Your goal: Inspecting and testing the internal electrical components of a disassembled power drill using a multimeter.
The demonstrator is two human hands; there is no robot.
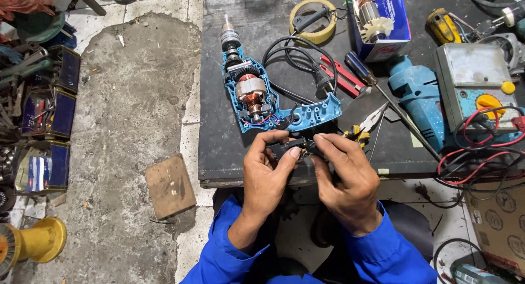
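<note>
Small black part: a small black switch-like part (298, 144) was pinched between both hands at the near edge of the dark tabletop (219, 125), just below the drill's grip.
Left hand: the left hand (266, 172) had its fingers (292, 153) closed narrowly on the part's left end.
Right hand: the right hand (344, 177) had its fingers (322, 139) curled over the part's right end (the contact itself was partly hidden).
Opened drill: a blue plastic drill half-shell with copper-wound motor and steel chuck spindle (257, 95) lay flat on the tabletop, just beyond the hands.
Cord: a black power cord (298, 54) looped beside the shell.
Nearby tools: a long dark-handled screwdriver (383, 92) and yellow-handled pliers (366, 125) lay to the right.
Tape: a yellow tape roll (313, 20) sat farther back.
Sleeves: blue.
</note>
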